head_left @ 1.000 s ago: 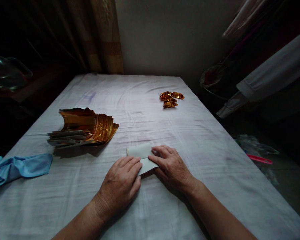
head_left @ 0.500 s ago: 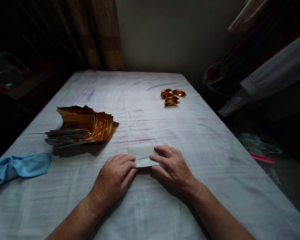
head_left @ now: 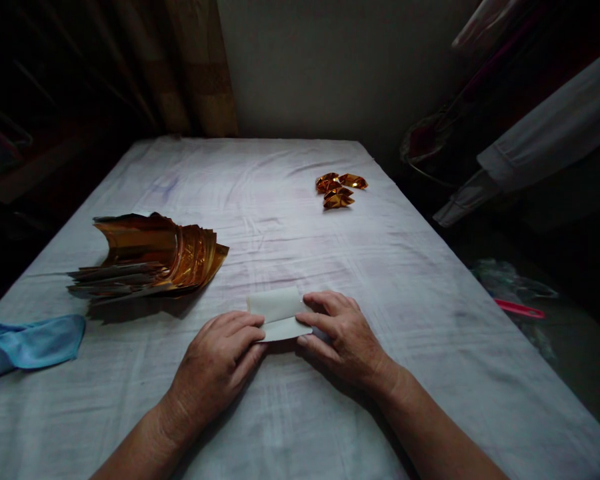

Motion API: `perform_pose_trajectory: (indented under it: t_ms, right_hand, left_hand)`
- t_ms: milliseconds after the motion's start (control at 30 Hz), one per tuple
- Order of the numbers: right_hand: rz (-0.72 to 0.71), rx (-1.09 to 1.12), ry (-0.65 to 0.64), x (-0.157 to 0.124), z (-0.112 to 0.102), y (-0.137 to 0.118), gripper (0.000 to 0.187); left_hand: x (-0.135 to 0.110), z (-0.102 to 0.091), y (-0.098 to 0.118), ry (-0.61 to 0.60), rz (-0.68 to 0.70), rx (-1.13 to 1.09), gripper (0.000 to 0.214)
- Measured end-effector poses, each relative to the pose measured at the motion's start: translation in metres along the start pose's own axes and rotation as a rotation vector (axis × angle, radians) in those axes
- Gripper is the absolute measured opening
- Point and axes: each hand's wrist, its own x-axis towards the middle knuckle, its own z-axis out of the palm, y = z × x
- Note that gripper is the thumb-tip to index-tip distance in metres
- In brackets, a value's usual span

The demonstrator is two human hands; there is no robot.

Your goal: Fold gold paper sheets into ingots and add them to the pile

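A small folded sheet of paper, pale side up with a crease across it, lies on the cloth-covered table in front of me. My left hand grips its near left corner between thumb and fingers. At its right edge, my right hand pinches the near corner, thumb below and index finger on top. To the left stands a thick stack of gold foil paper, bent into a curve. Several folded gold foil pieces sit together toward the far right.
A blue cloth lies at the table's left edge. The white tablecloth is slightly wrinkled. Past the right edge are hanging clothes, a clear plastic bag and a pink handle. A curtain hangs behind.
My view has shifted slightly, so most things sit a little further left. Both hands keep hold of the folded paper, and its near flap shows a bit more.
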Motion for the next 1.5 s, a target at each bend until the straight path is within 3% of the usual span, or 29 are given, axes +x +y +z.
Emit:
perform_pose_trajectory:
  t_ms: [800,1233,1500]
  right_hand:
    - [0.012,0.016,-0.041,0.0018,-0.0042,0.0029,0.019]
    - [0.069,0.029,0.078,0.0066,0.0043,0.0001,0.016]
    - [0.078,0.061,0.064,0.0065,0.0017,0.0007,0.021]
  left_hand:
    - [0.0012,-0.0022,0.0009,-0.017,-0.019,-0.016,0.016]
    - [0.0065,-0.0043,0.003,0.015,-0.021,-0.041,0.021]
    - [0.0067,-0.0051,0.0014,-0.007,-0.036,-0.079,0.024]
